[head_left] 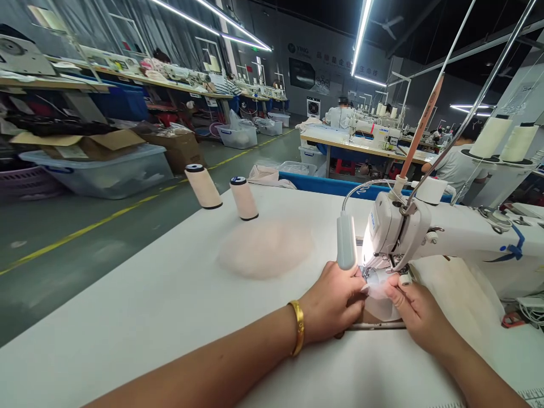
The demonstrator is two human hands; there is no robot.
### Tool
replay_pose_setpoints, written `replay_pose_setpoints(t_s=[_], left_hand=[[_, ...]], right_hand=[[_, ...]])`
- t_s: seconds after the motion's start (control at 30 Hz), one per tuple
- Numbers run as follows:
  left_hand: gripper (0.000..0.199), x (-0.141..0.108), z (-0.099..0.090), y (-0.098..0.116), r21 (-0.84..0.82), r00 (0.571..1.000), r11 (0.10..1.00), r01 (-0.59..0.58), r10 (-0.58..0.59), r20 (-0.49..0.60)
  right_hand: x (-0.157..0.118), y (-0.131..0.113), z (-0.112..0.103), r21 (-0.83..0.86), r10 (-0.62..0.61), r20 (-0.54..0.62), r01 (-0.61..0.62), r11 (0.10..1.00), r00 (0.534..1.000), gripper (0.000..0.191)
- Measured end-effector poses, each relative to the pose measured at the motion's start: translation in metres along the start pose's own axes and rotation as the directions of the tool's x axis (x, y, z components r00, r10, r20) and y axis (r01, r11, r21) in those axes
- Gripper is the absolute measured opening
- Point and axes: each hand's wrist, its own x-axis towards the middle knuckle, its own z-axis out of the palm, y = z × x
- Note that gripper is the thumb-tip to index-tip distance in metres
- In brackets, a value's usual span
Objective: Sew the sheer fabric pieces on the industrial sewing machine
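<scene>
A small piece of sheer white fabric lies under the needle area of a white sewing machine, lit by a lamp on a bent neck. My left hand, with a gold bracelet at the wrist, pinches the fabric's left edge close to the presser foot. On the other side my right hand holds the right edge between thumb and fingers. The needle tip is hidden by the machine head and glare.
Two thread cones, one further left and another, stand on the white table. A pale sheer fabric pile lies nearby, and more sheer fabric sits right of the needle. Other sewing stations and people are beyond.
</scene>
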Motion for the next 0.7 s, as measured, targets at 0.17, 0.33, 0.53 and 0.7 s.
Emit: replay_pose_setpoints(t_s=[0.17,0.33,0.53,0.7], left_hand=[[0.018,-0.001,0.005,-0.005,0.007,0.996,0.998,-0.063,0.063,-0.069],[0.021,-0.017,0.001,0.002,0.036,0.983,0.985,-0.169,0.171,-0.071],[0.021,-0.026,-0.002,0.007,0.059,0.974,0.976,-0.208,0.212,-0.083],[0.02,-0.023,0.001,0.003,0.068,0.972,0.975,-0.212,0.218,-0.089]], right_hand=[[-0.002,-0.002,-0.001,-0.057,-0.019,0.1,0.024,0.998,0.995,0.034],[-0.011,-0.015,-0.005,-0.19,-0.228,0.328,0.3,0.935,0.917,0.019],[-0.014,-0.022,-0.005,-0.272,-0.178,0.355,0.283,0.92,0.918,0.019],[-0.012,-0.017,-0.005,-0.304,-0.169,0.337,0.277,0.912,0.926,0.017]])
